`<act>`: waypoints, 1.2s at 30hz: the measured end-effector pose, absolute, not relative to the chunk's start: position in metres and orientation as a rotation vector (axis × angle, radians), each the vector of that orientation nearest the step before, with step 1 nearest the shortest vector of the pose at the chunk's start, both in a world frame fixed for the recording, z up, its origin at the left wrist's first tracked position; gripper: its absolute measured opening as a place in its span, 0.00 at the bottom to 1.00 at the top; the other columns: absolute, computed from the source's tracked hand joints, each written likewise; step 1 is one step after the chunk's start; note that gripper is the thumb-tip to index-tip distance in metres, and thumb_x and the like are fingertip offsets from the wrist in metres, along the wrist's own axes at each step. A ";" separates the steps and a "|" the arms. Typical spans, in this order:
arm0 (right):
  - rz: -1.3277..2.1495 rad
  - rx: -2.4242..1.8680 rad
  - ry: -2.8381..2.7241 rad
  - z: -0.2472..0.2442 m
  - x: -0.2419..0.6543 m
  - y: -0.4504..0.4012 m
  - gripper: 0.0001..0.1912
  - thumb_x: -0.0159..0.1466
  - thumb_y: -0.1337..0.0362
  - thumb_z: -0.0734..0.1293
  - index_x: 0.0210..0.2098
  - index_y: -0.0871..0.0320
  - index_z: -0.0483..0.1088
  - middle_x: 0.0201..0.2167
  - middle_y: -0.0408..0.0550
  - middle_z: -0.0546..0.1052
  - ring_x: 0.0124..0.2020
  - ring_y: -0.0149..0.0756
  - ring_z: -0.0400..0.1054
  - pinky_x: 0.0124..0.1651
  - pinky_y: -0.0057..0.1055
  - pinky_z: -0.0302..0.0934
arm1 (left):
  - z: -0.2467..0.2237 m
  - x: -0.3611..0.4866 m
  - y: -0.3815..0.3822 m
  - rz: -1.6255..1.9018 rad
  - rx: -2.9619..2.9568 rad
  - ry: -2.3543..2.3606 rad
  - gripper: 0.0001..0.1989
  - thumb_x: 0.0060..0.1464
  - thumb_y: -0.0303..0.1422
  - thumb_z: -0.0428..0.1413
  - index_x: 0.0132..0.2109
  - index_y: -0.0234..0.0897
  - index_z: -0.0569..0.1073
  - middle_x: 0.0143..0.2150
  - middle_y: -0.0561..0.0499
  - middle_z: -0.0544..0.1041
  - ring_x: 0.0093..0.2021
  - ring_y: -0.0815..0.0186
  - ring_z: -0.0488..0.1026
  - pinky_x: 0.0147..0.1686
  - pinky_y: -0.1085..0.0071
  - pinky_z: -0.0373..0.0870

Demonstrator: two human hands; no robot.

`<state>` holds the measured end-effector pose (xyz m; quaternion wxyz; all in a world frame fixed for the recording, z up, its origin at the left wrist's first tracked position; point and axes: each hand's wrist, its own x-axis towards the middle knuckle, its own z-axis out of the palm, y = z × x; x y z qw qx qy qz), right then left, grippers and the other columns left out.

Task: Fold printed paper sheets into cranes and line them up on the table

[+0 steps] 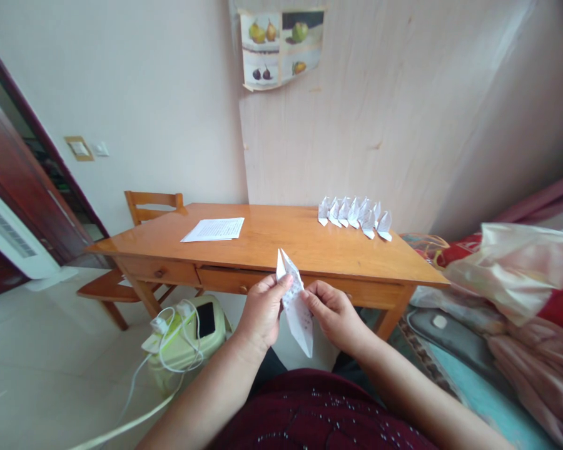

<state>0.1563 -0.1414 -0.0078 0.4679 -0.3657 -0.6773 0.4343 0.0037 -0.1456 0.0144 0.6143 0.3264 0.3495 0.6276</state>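
A folded sheet of printed white paper [299, 319], long and pointed at both ends, is held up in front of the table's near edge. Its upper end splits into two tips. My left hand [264, 307] pinches it on the left near the top, thumb lying on the printed face. On the right edge, my right hand [333, 312] grips it between thumb and fingers. The fingers behind the paper are partly hidden. Several folded paper figures [354, 214] stand in a cluster at the table's back right. A stack of printed sheets [213, 229] lies on the left part of the table.
The wooden table [281, 234] has drawers along its front. A wooden chair [154, 206] stands at its left end. Below left is a pale green box [187, 337] with a phone [206, 320] and white cables on top. Bags and cloth [520, 269] are piled at right.
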 end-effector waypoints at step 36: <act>0.795 -0.582 -1.959 0.015 0.148 -0.145 0.17 0.69 0.61 0.63 0.57 0.48 0.72 0.36 0.46 0.72 0.37 0.36 0.66 0.42 0.34 0.64 | 0.019 -0.041 -0.152 1.255 0.843 0.772 0.14 0.50 0.30 0.67 0.45 0.32 0.78 0.35 0.46 0.81 0.31 0.67 0.77 0.35 0.71 0.74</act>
